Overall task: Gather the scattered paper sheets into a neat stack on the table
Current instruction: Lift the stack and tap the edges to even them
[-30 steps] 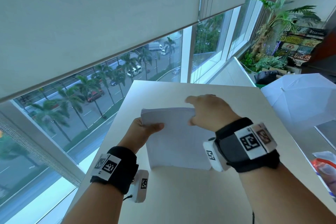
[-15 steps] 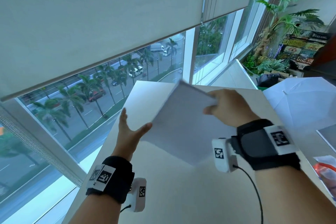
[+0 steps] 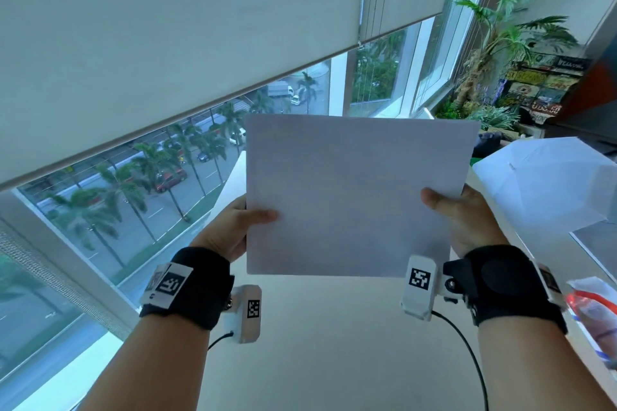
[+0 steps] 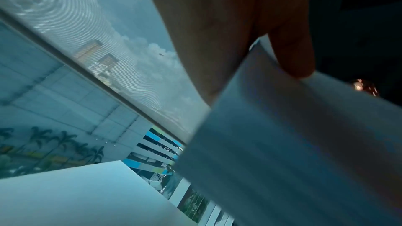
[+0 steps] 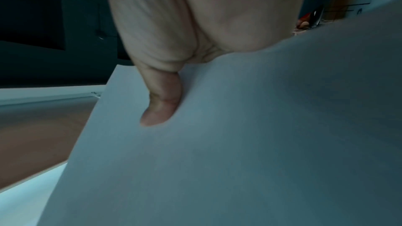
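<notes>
A stack of white paper sheets [image 3: 354, 193] stands upright in the air above the white table [image 3: 334, 344], its blank face toward me. My left hand [image 3: 240, 223] pinches the stack's left edge, thumb on the front. My right hand [image 3: 457, 213] pinches its right edge in the same way. The left wrist view has the thumb on the paper stack [image 4: 293, 143]. In the right wrist view the thumb presses the near face of the paper stack [image 5: 239, 143]. The fingers behind the sheets are hidden.
A white umbrella-like diffuser [image 3: 554, 183] stands at the right of the table. A red and white plastic packet [image 3: 594, 320] lies at the table's right edge. Large windows with a roller blind [image 3: 167, 43] run along the left and far side. Potted palms [image 3: 500, 43] fill the far corner.
The stack lay on the table under both hands. The right hand tilted it up, and now both hands hold it upright by its side edges, lifted off the table.
</notes>
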Motion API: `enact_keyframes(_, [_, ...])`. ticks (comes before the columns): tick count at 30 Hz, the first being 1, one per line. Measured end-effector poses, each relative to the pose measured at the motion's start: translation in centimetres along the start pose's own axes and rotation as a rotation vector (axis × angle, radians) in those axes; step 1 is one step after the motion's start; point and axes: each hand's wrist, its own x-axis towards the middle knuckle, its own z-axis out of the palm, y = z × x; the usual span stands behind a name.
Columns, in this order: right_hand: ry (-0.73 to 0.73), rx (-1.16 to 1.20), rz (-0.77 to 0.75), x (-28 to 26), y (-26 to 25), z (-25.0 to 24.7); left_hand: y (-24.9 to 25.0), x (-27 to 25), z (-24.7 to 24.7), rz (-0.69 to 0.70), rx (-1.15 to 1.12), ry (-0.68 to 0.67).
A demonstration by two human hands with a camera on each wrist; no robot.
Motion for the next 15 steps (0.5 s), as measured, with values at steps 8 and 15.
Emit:
enact_keyframes(8, [0.197,-0.129,-0.002,0.5,3.7,0.2,-1.5,-0.5,1.0,-0.037,0.03,0.038])
enact_keyframes(15, [0.212,-0.036,0.022,-0.8,6.2,2.8,-4.7,-0.3,4.6,0.103,0.124,0.285])
